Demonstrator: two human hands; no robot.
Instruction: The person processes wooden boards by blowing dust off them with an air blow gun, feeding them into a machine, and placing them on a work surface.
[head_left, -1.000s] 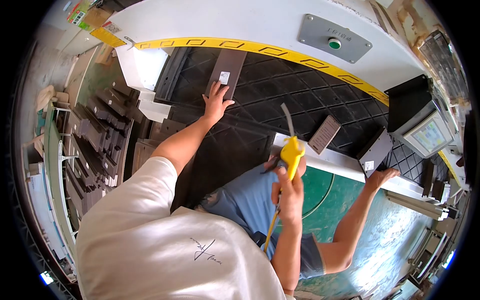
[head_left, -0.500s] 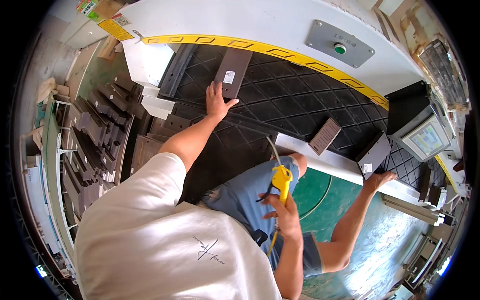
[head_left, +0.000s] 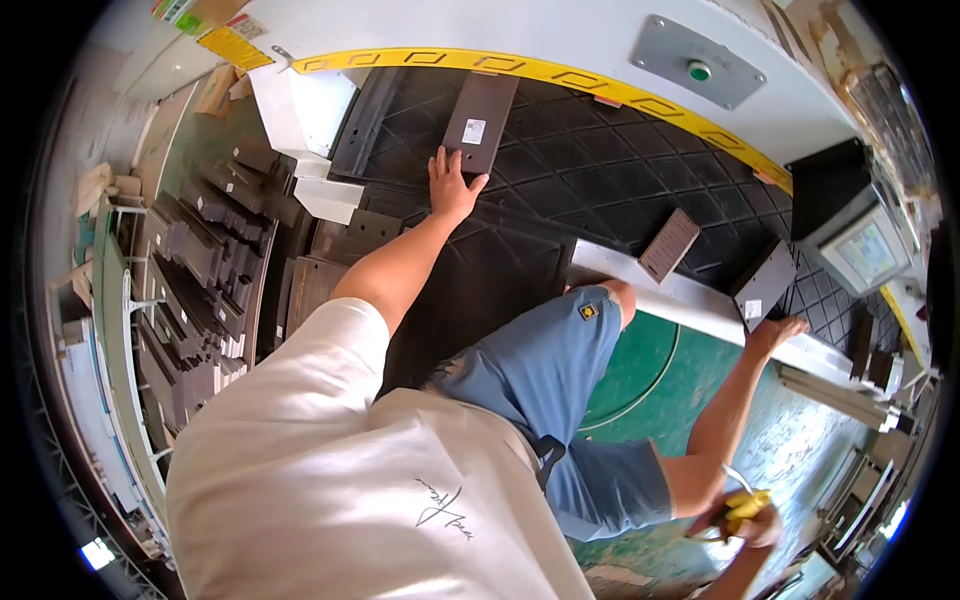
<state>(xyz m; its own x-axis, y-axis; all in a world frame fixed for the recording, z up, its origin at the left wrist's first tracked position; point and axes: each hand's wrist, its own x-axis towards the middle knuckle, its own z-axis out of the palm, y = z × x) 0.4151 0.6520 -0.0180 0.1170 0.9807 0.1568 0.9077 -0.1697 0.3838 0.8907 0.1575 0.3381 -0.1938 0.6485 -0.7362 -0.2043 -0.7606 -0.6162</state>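
Brown panels stand racked at our far left; next, our left hand, fingers spread apart, touches the near end of a labelled brown board lying on the black grooved bed. At lower right, our right hand is wrapped around a yellow air gun.

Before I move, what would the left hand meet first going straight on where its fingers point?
The board: the left hand seems to touch its near end. Farther along that line is the yellow strip, though whether the hand would pass beneath is unclear.
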